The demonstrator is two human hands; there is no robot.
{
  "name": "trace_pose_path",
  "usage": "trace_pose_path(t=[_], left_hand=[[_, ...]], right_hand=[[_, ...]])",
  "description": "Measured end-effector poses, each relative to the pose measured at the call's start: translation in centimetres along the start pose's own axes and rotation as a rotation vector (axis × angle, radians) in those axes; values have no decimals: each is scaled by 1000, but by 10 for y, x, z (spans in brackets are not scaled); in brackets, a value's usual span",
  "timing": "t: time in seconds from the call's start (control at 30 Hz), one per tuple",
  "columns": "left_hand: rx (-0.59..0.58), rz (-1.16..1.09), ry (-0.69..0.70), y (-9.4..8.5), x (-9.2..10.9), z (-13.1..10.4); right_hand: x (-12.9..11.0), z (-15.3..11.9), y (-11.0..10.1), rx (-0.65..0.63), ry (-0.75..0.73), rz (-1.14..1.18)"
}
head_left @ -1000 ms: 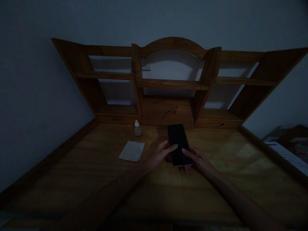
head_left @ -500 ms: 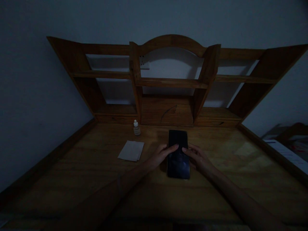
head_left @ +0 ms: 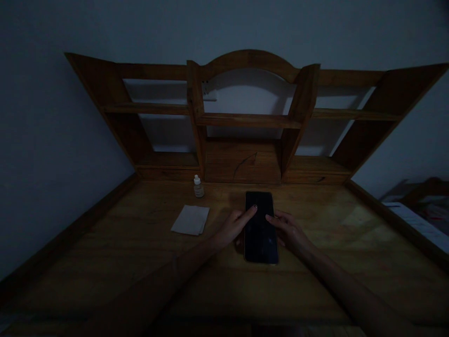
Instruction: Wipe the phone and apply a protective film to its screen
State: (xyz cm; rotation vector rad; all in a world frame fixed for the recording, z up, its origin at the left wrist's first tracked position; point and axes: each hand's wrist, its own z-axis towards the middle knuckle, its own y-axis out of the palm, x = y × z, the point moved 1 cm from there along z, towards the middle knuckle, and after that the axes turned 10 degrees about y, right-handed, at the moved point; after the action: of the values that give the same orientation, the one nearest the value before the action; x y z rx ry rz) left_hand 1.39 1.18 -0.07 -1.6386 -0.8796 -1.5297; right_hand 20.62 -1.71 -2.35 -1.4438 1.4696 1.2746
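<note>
A dark-screened smartphone point(head_left: 261, 238) with a thin pale edge is held between both hands above the wooden desk. My left hand point(head_left: 234, 226) grips its left side, the thumb lying across the upper screen. On the other side, my right hand point(head_left: 288, 228) holds the right edge with its thumb tip on the glass. The other fingers are mostly hidden behind the phone. To the left of my left hand lies a folded white cloth or tissue point(head_left: 190, 220). Behind that stands a small dropper bottle point(head_left: 198, 187) with a white cap.
A wooden shelf unit point(head_left: 248, 120) with several compartments rises at the back of the desk point(head_left: 140, 248). A socket point(head_left: 209, 91) shows on the wall behind it. Past the desk's raised right edge lies a white surface point(head_left: 417, 224). The room is dim.
My left thumb has moved slightly up and left on the screen. The phone has shifted and tilted a little, with its lower end a bit nearer. Both hands still hold it.
</note>
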Motion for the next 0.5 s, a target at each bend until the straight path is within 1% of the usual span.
trace_pose_path(t=[0.13, 0.23, 0.33, 0.5], left_hand=[[-54, 13, -19, -1, -9, 3], [-92, 22, -10, 0, -16, 5], [-90, 23, -6, 1, -18, 5], [-67, 25, 0, 2, -11, 2]], right_hand=[[0, 3, -4, 96, -2, -17], [0, 5, -8, 143, -4, -17], [0, 7, -8, 153, -11, -18], [1, 6, -5, 146, -21, -5]])
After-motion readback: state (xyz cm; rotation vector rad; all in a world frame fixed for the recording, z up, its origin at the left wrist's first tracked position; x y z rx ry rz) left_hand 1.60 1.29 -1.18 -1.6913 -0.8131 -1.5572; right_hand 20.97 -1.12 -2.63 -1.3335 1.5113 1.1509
